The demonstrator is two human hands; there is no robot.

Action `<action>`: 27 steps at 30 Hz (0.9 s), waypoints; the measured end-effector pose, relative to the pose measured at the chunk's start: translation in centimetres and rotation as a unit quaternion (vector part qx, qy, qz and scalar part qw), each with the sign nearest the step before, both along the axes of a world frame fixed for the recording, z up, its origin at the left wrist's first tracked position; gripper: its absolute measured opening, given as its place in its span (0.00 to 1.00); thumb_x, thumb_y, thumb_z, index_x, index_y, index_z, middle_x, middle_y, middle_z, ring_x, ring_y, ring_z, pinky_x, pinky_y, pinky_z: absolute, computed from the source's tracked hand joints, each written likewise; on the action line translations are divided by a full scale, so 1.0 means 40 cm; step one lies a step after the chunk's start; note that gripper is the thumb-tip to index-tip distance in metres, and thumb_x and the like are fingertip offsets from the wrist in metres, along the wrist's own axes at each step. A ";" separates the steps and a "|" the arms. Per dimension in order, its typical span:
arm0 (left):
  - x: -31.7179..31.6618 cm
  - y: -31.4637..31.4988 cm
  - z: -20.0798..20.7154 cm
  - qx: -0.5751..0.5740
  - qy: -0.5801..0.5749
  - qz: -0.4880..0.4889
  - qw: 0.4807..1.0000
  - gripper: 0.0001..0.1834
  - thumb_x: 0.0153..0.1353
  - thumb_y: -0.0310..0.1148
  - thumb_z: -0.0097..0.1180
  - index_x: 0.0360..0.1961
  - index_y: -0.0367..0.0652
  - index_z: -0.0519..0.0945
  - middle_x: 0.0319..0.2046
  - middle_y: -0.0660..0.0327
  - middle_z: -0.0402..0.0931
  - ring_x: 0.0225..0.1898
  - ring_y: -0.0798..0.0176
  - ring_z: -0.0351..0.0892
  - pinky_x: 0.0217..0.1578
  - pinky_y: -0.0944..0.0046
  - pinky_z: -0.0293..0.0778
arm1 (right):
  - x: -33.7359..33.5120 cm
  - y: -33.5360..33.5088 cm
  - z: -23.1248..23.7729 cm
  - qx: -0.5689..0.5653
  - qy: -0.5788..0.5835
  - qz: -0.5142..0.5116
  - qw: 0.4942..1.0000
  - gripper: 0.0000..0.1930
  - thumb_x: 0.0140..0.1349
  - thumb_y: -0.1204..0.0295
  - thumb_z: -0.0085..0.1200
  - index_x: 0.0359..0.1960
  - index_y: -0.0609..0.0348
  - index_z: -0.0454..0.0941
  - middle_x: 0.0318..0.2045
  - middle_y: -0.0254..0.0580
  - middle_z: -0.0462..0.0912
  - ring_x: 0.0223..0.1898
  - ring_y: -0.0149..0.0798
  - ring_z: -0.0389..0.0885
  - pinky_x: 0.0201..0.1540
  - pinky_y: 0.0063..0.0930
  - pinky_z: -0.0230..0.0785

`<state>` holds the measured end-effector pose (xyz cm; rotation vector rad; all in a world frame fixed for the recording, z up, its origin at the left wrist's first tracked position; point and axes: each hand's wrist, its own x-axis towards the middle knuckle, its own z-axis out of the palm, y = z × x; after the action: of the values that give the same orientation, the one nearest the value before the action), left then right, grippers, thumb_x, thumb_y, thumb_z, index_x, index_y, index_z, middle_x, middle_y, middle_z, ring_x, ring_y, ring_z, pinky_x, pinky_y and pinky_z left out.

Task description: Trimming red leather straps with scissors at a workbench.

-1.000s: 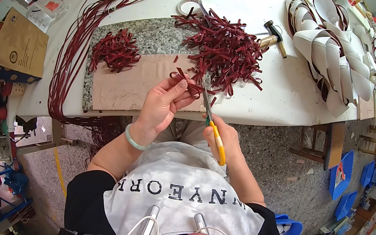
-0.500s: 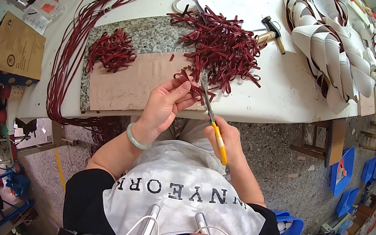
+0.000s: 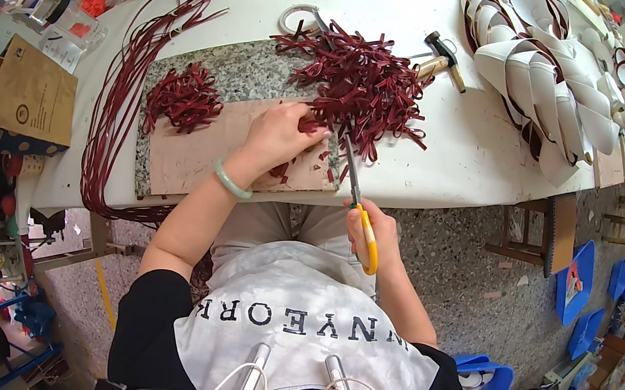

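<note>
My left hand [image 3: 276, 139], a pale green bangle [image 3: 232, 181] on its wrist, reaches over the pinkish board [image 3: 201, 145]. Its fingers are pinched on a dark red strip loop at the near left edge of a big heap of dark red strip loops [image 3: 369, 80]; the fingers partly hide it. In my right hand [image 3: 381, 230] is a pair of scissors [image 3: 365, 241] with yellow handles, blades pointing away toward the heap. Small dark red scraps [image 3: 281, 171] lie on the board below my left hand. A smaller pile of loops [image 3: 184, 97] sits to the left.
Long dark red strips [image 3: 118, 96] hang over the table's near edge on the left. A grey speckled slab [image 3: 228, 57] lies under the board. Behind the heap are a hammer [image 3: 444, 58] and a tape roll [image 3: 300, 19]. Curved white pieces [image 3: 538, 80] are stacked at right.
My left hand has moved forward, away from the scissors, to the heap's edge. The scissors stay in my right hand, their blades no longer at the loops. Scraps now show on the board.
</note>
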<state>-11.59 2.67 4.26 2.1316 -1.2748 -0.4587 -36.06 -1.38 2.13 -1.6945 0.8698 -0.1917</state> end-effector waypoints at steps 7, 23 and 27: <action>0.001 0.118 0.048 -0.054 -0.051 -0.059 0.996 0.12 0.46 0.29 0.64 0.35 0.42 0.80 0.31 0.58 0.75 0.31 0.54 0.78 0.31 0.60 0.74 | 0.001 -0.029 0.039 0.010 0.085 0.121 0.989 0.30 0.65 0.42 0.38 0.48 0.57 0.74 0.27 0.46 0.82 0.34 0.52 0.82 0.38 0.38 0.71; -0.015 0.164 0.063 -0.069 -0.191 -0.083 0.976 0.16 0.42 0.23 0.58 0.36 0.44 0.79 0.30 0.60 0.72 0.28 0.53 0.76 0.29 0.58 0.72 | 0.010 -0.016 0.070 -0.086 0.092 0.175 0.977 0.29 0.64 0.45 0.42 0.48 0.61 0.72 0.28 0.52 0.81 0.35 0.57 0.79 0.39 0.42 0.71; -0.032 0.161 0.071 -0.062 -0.198 -0.109 0.972 0.17 0.41 0.23 0.58 0.37 0.44 0.78 0.30 0.60 0.72 0.28 0.54 0.76 0.29 0.58 0.72 | 0.017 -0.016 0.063 -0.092 0.096 0.188 0.973 0.28 0.64 0.45 0.43 0.47 0.60 0.73 0.28 0.51 0.81 0.35 0.56 0.80 0.39 0.41 0.71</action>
<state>-12.85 9.09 7.10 2.0493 -1.7224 -0.0350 -35.40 -2.04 4.64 -2.0430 0.6687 0.1570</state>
